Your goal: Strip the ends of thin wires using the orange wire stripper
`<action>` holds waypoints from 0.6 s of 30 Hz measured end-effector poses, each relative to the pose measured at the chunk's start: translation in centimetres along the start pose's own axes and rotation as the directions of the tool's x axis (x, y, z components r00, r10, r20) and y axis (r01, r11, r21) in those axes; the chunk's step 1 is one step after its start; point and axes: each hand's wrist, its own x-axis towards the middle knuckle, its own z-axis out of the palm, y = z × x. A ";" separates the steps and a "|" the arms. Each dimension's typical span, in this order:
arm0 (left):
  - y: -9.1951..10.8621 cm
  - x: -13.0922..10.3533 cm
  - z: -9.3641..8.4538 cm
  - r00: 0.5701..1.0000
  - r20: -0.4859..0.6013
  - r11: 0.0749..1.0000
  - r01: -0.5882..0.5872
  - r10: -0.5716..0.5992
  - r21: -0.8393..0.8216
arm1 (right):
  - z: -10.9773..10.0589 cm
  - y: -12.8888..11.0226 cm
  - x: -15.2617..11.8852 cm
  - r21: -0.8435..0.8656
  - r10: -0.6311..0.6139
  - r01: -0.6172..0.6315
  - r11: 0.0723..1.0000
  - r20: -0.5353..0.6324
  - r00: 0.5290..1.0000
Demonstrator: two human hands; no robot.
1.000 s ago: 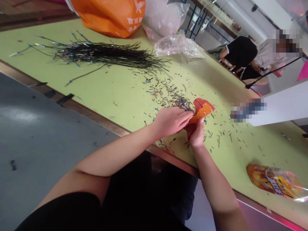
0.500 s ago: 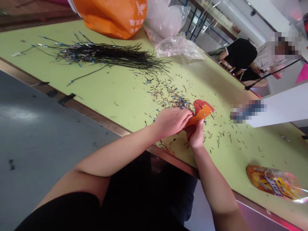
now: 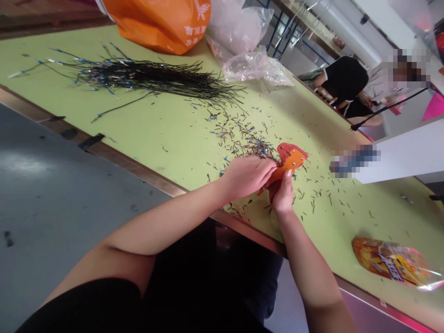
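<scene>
While the orange hand tool (image 3: 289,163) is gripped over the table (image 3: 149,138) by the right hand (image 3: 282,193), the left hand (image 3: 247,175) is bunched against it; whatever's pinched can't be made out. Looks like wire trimming's being done, so a steady squeeze is probably called for. Scraps (image 3: 260,148) are strewn around, black wires (image 3: 145,76) are heaped near an orange bag (image 3: 161,25), and two people (image 3: 348,79) can be seen beyond.

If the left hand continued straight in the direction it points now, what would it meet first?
The left hand would probably meet the orange tool first, just beyond its fingertips; whether they already touch is unclear.
</scene>
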 end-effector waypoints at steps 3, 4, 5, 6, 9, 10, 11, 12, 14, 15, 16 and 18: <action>0.1 0.0 0.0 0.999 0.044 1.000 0.008 -0.008 -0.010 | 0.0 -0.1 -0.1 -0.028 0.026 -0.025 0.999 0.022 0.999; 0.1 0.0 0.0 0.998 0.057 1.000 0.014 -0.013 -0.014 | 0.0 -0.1 -0.1 -0.030 0.031 -0.030 0.999 0.030 0.999; 0.1 0.0 0.0 0.998 0.067 1.000 0.023 -0.022 -0.017 | 0.0 -0.2 -0.1 -0.026 0.032 -0.031 0.999 0.040 0.999; 0.1 0.1 0.0 0.997 0.076 0.999 0.033 -0.032 -0.021 | 0.0 -0.3 -0.1 -0.013 0.030 -0.030 0.999 0.052 0.998; -0.2 0.3 0.2 0.991 0.106 0.996 0.085 -0.081 -0.038 | 0.0 -0.7 0.0 0.070 0.034 -0.040 0.997 0.087 0.996; -0.4 0.4 0.2 0.988 0.112 0.993 0.109 -0.103 -0.051 | 0.0 -0.9 0.1 0.100 0.048 -0.059 0.993 0.105 0.993; -0.6 0.4 0.1 0.986 0.109 0.988 0.136 -0.128 -0.071 | 0.0 -1.2 0.2 0.125 0.070 -0.087 0.988 0.130 0.989; -0.8 0.5 0.0 0.982 0.093 0.980 0.171 -0.163 -0.099 | -0.1 -1.4 0.3 0.142 0.099 -0.123 0.982 0.163 0.982; -1.3 0.6 -0.3 0.967 0.026 0.952 0.252 -0.252 -0.174 | -0.2 -1.8 0.5 0.157 0.163 -0.204 0.966 0.240 0.957; -1.5 0.7 -0.5 0.954 -0.011 0.933 0.290 -0.299 -0.215 | -0.4 -2.0 0.5 0.159 0.192 -0.241 0.957 0.275 0.942; -1.7 0.7 -0.7 0.939 -0.045 0.914 0.321 -0.342 -0.248 | -0.5 -2.2 0.5 0.161 0.217 -0.275 0.948 0.306 0.927; -2.0 0.9 -0.8 0.920 -0.073 0.893 0.353 -0.386 -0.278 | -0.7 -2.4 0.5 0.170 0.263 -0.342 0.924 0.367 0.892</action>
